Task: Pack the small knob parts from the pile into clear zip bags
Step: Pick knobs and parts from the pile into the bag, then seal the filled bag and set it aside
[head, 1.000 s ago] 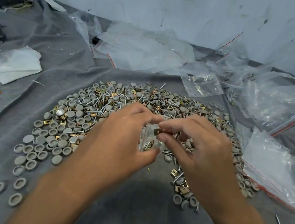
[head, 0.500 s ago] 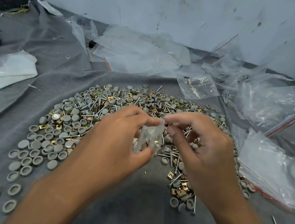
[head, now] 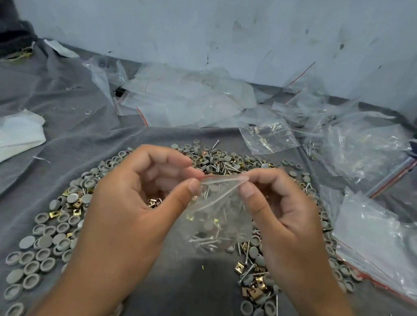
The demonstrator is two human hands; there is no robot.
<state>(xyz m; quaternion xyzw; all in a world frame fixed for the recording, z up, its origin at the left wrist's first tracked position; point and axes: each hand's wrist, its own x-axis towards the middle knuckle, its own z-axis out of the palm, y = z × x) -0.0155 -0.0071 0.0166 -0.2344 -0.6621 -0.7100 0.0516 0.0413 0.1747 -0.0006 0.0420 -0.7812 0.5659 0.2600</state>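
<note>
Hands (head: 218, 206) pinching zip bag (head: 217, 219) between

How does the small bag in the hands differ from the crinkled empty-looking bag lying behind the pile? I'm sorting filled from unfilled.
The held bag hangs in the air, pinched at its top by the left hand and right hand; the crinkled bag lies flat on the grey cloth. The held bag contains screws and caps; the crinkled bag looks empty. Both are clear plastic.

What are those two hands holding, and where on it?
A small clear zip bag of parts, pinched at its top zip edge: left hand at the left end, right hand at the right.
</note>
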